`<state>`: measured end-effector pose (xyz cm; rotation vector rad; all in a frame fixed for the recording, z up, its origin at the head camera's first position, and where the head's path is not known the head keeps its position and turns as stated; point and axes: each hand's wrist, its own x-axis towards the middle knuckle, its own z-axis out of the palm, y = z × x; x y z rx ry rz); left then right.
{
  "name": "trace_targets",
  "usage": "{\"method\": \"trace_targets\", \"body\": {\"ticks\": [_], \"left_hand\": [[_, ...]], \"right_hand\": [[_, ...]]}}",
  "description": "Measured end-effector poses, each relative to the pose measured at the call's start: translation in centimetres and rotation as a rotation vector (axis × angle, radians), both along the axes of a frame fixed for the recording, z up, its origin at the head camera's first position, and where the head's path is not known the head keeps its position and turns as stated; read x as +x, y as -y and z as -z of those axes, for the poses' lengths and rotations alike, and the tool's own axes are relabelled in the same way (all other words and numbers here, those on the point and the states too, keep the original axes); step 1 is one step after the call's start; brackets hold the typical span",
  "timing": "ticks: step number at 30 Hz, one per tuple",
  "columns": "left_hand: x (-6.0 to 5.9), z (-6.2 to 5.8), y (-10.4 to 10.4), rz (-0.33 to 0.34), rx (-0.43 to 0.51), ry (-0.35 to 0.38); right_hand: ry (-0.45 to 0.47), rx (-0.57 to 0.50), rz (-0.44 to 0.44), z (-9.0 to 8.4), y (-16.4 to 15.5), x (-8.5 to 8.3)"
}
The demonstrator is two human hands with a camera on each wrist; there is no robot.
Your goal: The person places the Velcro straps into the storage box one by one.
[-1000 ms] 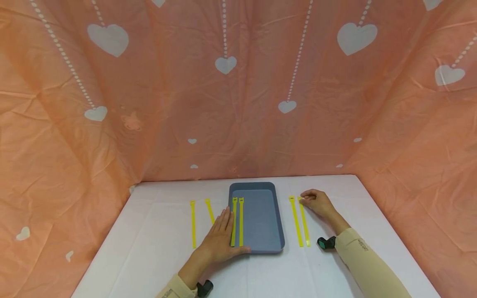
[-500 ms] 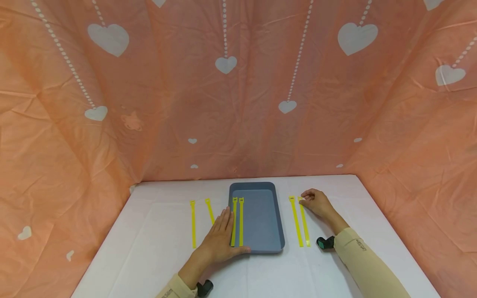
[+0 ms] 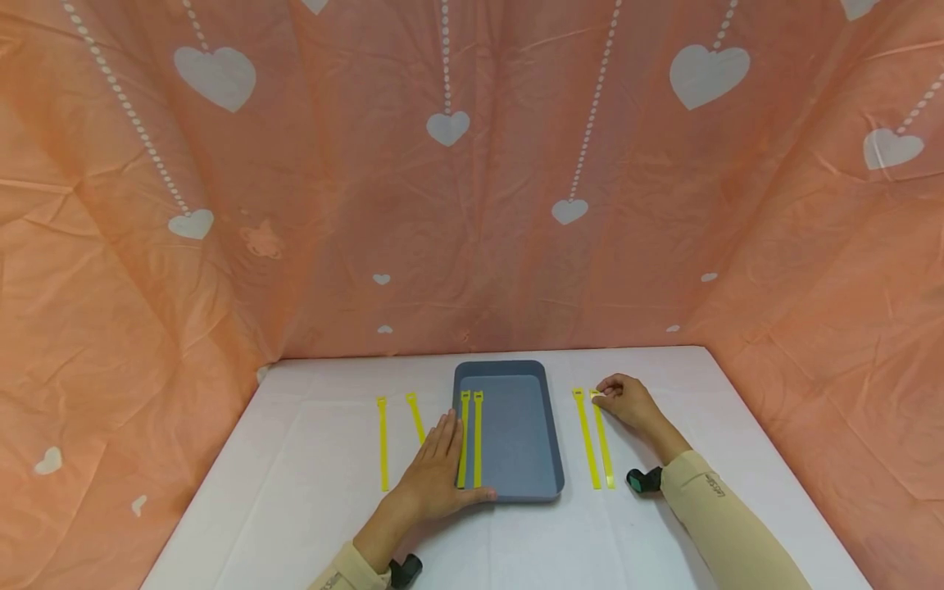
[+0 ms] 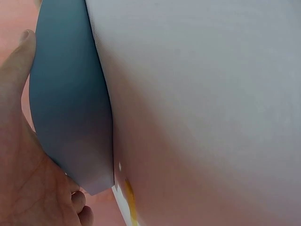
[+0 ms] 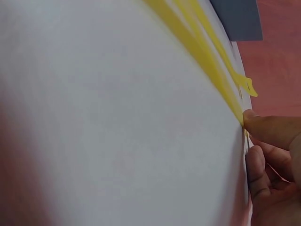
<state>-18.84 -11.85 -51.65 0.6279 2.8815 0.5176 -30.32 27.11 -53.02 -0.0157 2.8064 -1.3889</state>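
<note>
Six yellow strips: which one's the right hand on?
The rightmost yellow strip in the head view, outer of the two right of the tray. The right hand pinches its far end; the other five lie clear of that hand.

the grey-blue tray (image 3: pixel 519 434) is rectangular, with raised rim, and lies flat. two yellow straps (image 3: pixel 478 442) lie lengthwise inside it, near its left side. two similar straps (image 3: pixel 383 447) lie left of the tray; two more straps (image 3: pixel 587 442) right of it, slightly slanted.
</note>
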Motion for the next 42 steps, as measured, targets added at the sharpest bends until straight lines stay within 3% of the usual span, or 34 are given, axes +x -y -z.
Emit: {"method": "trace_targets", "body": {"ticks": [21,30,42], "left_hand": [[0.0,0.0,0.0,0.004,0.0,0.006],[-0.2,1.0,0.2,-0.005,0.016,-0.018],[0.0,0.1,0.0,0.008,0.031,-0.002]], "right_hand": [[-0.041,-0.074,-0.012,0.5,0.3,0.1],[-0.037,-0.113,-0.035,0.1,-0.1,0.0],[0.076,-0.164,0.023,-0.1,-0.6,-0.3]]}}
